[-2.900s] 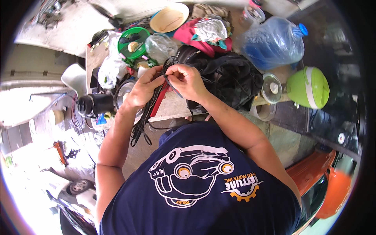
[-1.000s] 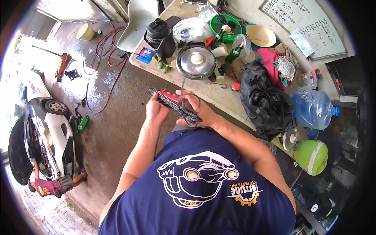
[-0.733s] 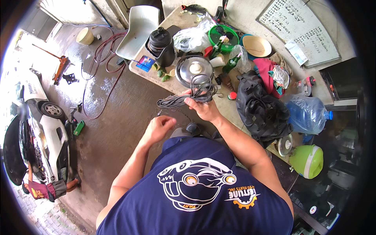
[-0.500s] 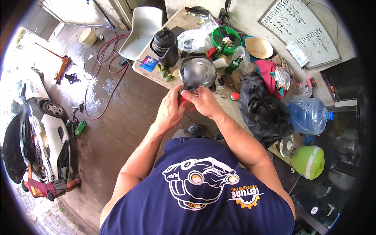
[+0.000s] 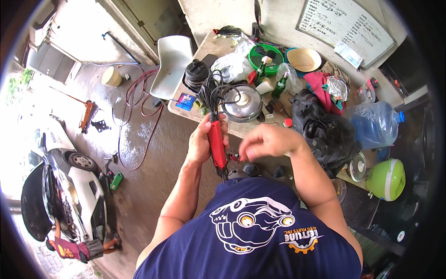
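My left hand [image 5: 199, 145] is wrapped round the red body of a corded power tool [image 5: 216, 139], held lengthwise in front of my chest. A bundled black cord [image 5: 212, 93] sticks up from its far end, with a loop hanging over the pot lid. The tool's near end is dark; its exact kind cannot be made out. My right hand [image 5: 274, 139] hovers to the right, apart from the tool, its fingers loosely bent, slightly blurred, with nothing visible in them. Beyond my hands, a round metal pot lid [image 5: 246, 111] lies on the table [image 5: 186, 111].
On the table are green bottles [image 5: 280, 86], a black jug [image 5: 197, 74], a green basin [image 5: 267, 55] and a black bag [image 5: 320, 125]. A white chair [image 5: 171, 63] stands behind. Left, a person [image 5: 74, 249] bends into a car [image 5: 83, 186]; a red hose [image 5: 134, 93] crosses the wet floor.
My right hand has let go of the tool and moved right. The tool has turned, showing its red body and corded end. The whole view has shifted slightly.
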The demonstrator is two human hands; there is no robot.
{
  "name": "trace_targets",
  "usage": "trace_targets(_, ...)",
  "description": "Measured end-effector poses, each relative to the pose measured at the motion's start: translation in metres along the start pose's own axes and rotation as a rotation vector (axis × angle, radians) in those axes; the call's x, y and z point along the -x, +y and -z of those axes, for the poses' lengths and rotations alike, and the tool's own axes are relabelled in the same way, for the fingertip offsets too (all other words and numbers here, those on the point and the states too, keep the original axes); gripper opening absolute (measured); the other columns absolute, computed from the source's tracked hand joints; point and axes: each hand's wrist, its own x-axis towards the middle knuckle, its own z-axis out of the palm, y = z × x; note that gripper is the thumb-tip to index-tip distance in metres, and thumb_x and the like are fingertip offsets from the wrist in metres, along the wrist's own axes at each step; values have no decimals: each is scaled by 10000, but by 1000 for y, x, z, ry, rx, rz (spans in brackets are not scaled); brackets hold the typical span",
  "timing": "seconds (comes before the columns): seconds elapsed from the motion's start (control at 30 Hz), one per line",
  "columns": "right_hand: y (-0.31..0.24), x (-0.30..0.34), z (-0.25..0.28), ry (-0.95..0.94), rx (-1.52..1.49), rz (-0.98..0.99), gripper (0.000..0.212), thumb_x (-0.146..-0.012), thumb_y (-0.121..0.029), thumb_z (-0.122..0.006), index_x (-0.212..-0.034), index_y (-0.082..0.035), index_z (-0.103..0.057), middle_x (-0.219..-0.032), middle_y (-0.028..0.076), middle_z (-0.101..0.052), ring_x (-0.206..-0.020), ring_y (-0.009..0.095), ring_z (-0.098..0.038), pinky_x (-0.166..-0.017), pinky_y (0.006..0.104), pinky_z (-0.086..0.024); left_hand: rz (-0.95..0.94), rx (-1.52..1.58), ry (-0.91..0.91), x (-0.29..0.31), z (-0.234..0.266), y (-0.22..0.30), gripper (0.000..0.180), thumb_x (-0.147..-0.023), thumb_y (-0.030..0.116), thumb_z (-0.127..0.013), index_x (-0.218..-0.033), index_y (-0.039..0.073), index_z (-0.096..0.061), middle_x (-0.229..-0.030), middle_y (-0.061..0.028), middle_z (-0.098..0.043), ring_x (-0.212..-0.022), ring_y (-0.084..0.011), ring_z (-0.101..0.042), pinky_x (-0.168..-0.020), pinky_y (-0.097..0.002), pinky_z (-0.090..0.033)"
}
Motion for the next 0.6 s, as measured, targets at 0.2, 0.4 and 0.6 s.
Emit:
trace_targets(0.2, 11, -49, -28, 867, 95, 327, 161, -998, -81, -732, -1101, 37, -767, -1022, 97, -789, -882, 115, -732, -752, 293, -592, 161, 303, -232, -13, 14, -7, 627, -1057, 599, -403, -1274, 36, -572, -782, -76, -546, -612, -255, -590, -619, -412, -534)
trace_targets(0.4, 3, -68, -34, 1172, 421, 491, 149, -917, -107, -796, -1021, -1, -776, -976, 140, -769, -846, 298, -762, -726, 378, -600, 133, 121, -134, -23, 2, 6, 512, -1123, 497, -381, -1282, 52, -581, -890, -139, -690, -690, -277, -694, -647, -440, -608)
trace_targets(0.6, 18, -78, -24, 1121, 57, 453, 139, -942, -80, -794, -1018, 19, -734, -928, 69, -756, -729, 161, -743, -583, 296, -587, 40, -52, -167, -35, -6, 21, 580, -1080, 457, -501, -1449, 11, -544, -1098, -187, -753, -841, -286, -774, -769, -394, -663)
